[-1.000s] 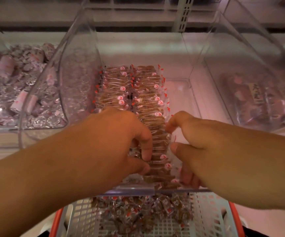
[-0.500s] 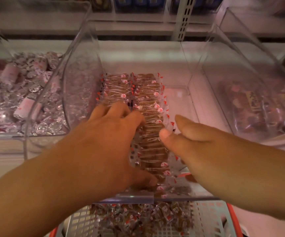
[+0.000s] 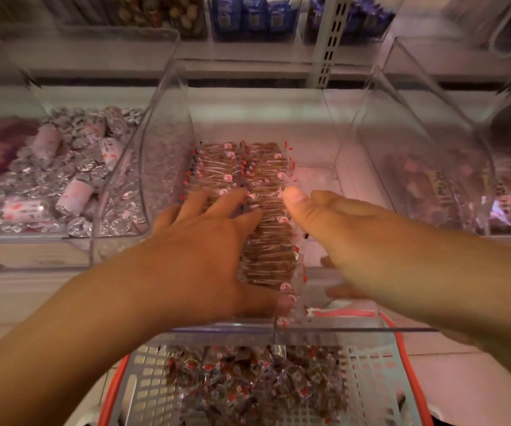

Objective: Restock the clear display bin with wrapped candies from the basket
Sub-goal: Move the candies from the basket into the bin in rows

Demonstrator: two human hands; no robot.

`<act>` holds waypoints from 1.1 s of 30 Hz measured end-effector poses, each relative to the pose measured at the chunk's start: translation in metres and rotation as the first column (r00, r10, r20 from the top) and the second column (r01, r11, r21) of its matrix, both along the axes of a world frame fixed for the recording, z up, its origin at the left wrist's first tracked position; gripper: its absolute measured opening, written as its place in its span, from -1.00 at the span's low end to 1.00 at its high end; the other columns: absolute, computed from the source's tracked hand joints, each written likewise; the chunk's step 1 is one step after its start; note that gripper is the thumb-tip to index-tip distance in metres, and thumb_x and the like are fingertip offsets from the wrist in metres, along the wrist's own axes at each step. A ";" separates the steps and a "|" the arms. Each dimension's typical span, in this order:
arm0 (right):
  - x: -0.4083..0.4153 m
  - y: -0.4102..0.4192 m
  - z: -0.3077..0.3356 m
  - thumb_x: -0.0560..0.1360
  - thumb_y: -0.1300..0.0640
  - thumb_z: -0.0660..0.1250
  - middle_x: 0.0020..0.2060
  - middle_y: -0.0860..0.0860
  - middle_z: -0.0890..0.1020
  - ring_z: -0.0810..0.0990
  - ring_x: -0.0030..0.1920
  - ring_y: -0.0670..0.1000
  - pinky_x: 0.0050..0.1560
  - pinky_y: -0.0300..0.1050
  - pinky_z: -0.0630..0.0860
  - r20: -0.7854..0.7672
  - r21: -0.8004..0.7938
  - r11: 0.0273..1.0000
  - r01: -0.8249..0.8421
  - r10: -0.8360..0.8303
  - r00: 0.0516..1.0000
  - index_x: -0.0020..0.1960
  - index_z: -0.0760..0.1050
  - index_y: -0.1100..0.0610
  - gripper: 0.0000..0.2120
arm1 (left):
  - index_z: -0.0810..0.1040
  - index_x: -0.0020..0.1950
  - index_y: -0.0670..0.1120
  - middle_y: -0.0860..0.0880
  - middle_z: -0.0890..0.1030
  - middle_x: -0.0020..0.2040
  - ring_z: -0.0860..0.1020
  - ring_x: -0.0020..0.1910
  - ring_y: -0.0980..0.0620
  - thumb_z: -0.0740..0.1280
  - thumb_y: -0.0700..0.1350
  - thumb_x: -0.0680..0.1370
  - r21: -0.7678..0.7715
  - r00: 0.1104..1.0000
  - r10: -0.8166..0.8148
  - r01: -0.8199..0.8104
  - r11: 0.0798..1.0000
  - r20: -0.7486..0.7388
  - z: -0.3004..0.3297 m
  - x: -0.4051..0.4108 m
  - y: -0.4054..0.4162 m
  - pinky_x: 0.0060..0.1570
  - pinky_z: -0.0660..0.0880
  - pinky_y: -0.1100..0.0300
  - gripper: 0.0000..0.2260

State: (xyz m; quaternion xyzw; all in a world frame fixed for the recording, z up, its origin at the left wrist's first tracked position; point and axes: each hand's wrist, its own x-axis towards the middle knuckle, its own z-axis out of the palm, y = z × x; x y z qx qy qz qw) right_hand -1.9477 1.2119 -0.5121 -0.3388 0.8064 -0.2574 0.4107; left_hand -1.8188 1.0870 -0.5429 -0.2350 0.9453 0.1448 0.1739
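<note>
Foil-wrapped sweets [image 3: 63, 182] fill the left neighbour bin, silver discs mixed with pale rolls, lying just beside the left wall of the clear bin [image 3: 324, 329]. Inside that bin, on its left half, the candies [image 3: 266, 241] stand packed on edge in two tight rows: thin brown slabs in clear wrappers, with small red-and-white marks and red-tipped wrapper ends. Each row's long axis runs near to far, from the front lip toward the back wall; each slab lies across it, left to right. The left hand [image 3: 199, 256] lies flat on the left row, fingers spread and straight, thumb down at the near end of the right row, gripping nothing. The right hand [image 3: 340, 232] sits at the right edge of the right row, thumb raised against the wrappers, fingers loosely extended below; it holds nothing that can be seen. Right of the rows the bin floor is bare through to the right wall, and bare floor also shows behind the rows. Below the front lip the basket [image 3: 370, 379], grey mesh with an orange rim, holds a loose heap of similar wrapped pieces. Farther right, another clear bin [image 3: 432, 186] holds darker packets.
</note>
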 end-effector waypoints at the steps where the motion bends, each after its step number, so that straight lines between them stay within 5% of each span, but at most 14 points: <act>1: -0.003 0.000 -0.002 0.34 -0.55 -0.12 0.31 -0.30 0.49 0.52 0.30 -0.10 -0.06 -0.43 0.27 -0.016 -0.007 1.000 0.008 -0.008 1.000 0.53 0.09 -0.28 -0.19 | -0.15 0.57 0.27 0.25 -0.20 0.58 -0.15 0.58 0.00 -0.11 0.62 0.14 0.017 1.000 0.009 -0.009 1.000 -0.002 -0.002 -0.001 0.000 0.51 0.01 -0.20 0.03; 3: -0.006 -0.002 -0.003 0.51 -0.42 -0.08 0.54 -0.21 0.23 0.27 0.48 -0.11 0.10 -0.38 0.13 -0.018 -0.021 0.996 0.084 -0.085 0.996 0.60 -0.01 -0.15 -0.27 | -0.24 0.58 0.21 0.20 -0.25 0.58 -0.22 0.58 -0.01 -0.11 0.51 0.36 0.078 0.998 0.056 -0.056 0.995 0.005 -0.005 -0.004 0.001 0.53 -0.05 -0.16 -0.15; 8: -0.002 -0.018 -0.024 0.63 -0.29 0.01 0.52 -0.07 0.32 0.30 0.50 -0.01 0.33 -0.17 0.18 0.166 -0.099 0.975 0.201 -0.183 0.969 0.58 0.19 0.01 -0.38 | -0.23 0.60 0.10 0.10 -0.29 0.59 -0.22 0.58 -0.13 0.06 0.20 0.64 0.038 0.997 0.040 -0.043 0.998 0.073 -0.011 -0.013 0.001 0.52 -0.07 -0.19 -0.35; 11: 0.014 -0.024 -0.026 0.66 -0.21 0.04 0.29 -0.01 0.58 0.55 0.27 -0.01 0.35 -0.08 0.38 0.436 -0.075 0.968 0.240 -0.184 0.881 0.47 0.39 0.05 -0.49 | -0.23 0.60 0.11 0.09 -0.26 0.60 -0.20 0.58 -0.16 0.11 0.17 0.64 0.053 0.997 0.051 -0.055 0.997 0.061 -0.012 -0.016 0.001 0.52 -0.06 -0.20 -0.33; 13: 0.013 -0.026 -0.022 0.68 -0.16 0.05 -0.07 -0.02 0.67 0.64 -0.11 -0.08 0.01 -0.20 0.54 0.504 -0.069 0.963 0.261 -0.192 0.842 0.26 0.52 0.07 -0.58 | -0.21 0.60 0.10 0.08 -0.24 0.60 -0.18 0.58 -0.17 0.13 0.15 0.63 0.051 0.997 0.043 -0.046 0.998 0.056 -0.014 -0.017 -0.001 0.51 -0.04 -0.20 -0.33; 16: 0.001 -0.043 -0.009 0.69 -0.09 0.06 -0.14 -0.04 0.53 0.49 -0.12 -0.02 0.07 -0.07 0.35 0.324 -0.090 0.909 0.408 -0.361 0.875 0.19 0.47 -0.01 -0.73 | -0.18 0.61 0.04 0.05 -0.22 0.61 -0.18 0.58 -0.17 0.13 0.16 0.62 0.052 0.998 0.022 -0.025 0.998 0.058 -0.016 -0.020 -0.005 0.52 -0.03 -0.19 -0.32; 20: -0.019 -0.078 -0.010 0.71 -0.07 -0.05 0.36 0.09 0.46 0.45 0.31 0.11 0.14 -0.05 0.30 0.219 -0.190 0.828 0.528 -0.489 0.845 0.49 0.28 0.18 -0.52 | -0.17 0.61 -0.02 0.01 -0.22 0.61 -0.16 0.59 -0.15 0.14 0.13 0.63 0.054 0.999 0.038 -0.040 0.998 0.034 -0.015 -0.019 -0.005 0.52 -0.01 -0.18 -0.32; 25: -0.028 -0.107 -0.039 0.68 -0.20 -0.07 -0.23 0.10 0.64 0.63 -0.30 0.06 -0.26 -0.17 0.58 0.345 -0.147 0.827 0.543 -0.472 0.811 0.09 0.51 0.16 -0.48 | -0.01 0.61 -0.08 -0.11 -0.13 0.62 -0.06 0.58 -0.18 0.16 -0.01 0.63 0.075 0.996 0.073 -0.070 0.995 -0.048 -0.014 -0.017 -0.007 0.51 0.07 -0.14 -0.40; 30: -0.030 -0.101 -0.042 0.66 -0.24 -0.11 -0.03 0.13 0.61 0.61 -0.05 0.11 0.07 -0.03 0.53 0.389 -0.113 0.895 0.431 -0.359 0.848 0.19 0.49 0.15 -0.42 | 0.29 0.49 -0.14 -0.18 0.24 0.52 0.26 0.48 -0.22 0.18 -0.08 0.62 0.071 0.992 0.091 -0.084 0.994 -0.089 -0.007 -0.018 -0.002 0.44 0.26 -0.03 -0.56; 33: -0.019 -0.086 -0.022 0.70 -0.14 -0.09 0.36 0.15 0.46 0.46 0.30 0.15 0.28 0.00 0.35 -0.005 -0.190 0.921 0.340 -0.348 0.938 0.51 0.25 0.20 -0.45 | 0.55 0.14 -0.14 -0.16 0.59 0.15 0.55 0.15 -0.16 0.23 -0.11 0.60 -0.052 0.899 0.073 -0.106 0.993 -0.432 0.009 -0.004 0.013 0.10 0.47 0.06 -0.80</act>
